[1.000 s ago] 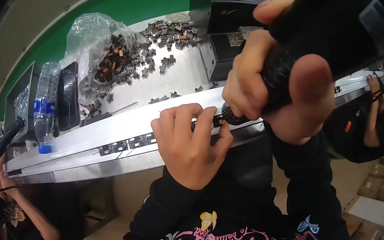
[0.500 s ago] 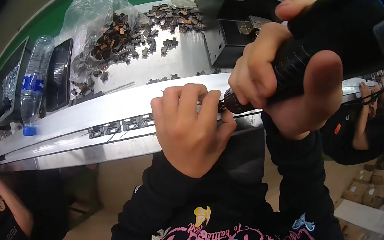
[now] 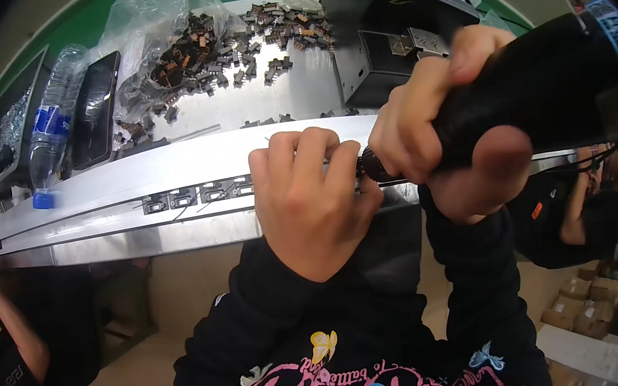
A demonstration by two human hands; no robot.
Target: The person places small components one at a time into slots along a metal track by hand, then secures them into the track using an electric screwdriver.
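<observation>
Tool (image 3: 528, 89) tipped, back end lower, nose (image 3: 374, 166) by rail (image 3: 201, 158); right hand (image 3: 433, 131) clenched round it.
Left hand (image 3: 310, 200) curled at rail, grasp hidden, can't tell; parts (image 3: 183, 198) rowed along rail. Step looks like tool work beside left hand; calls for steady nose.

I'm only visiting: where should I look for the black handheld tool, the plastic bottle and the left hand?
Black handheld tool (image 3: 543, 87): head view, on its thick body.
Plastic bottle (image 3: 51, 123): head view, on its blue-labelled middle.
Left hand (image 3: 306, 197): head view, on its back.

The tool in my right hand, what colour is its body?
The tool body is black, best seen in the head view.
</observation>
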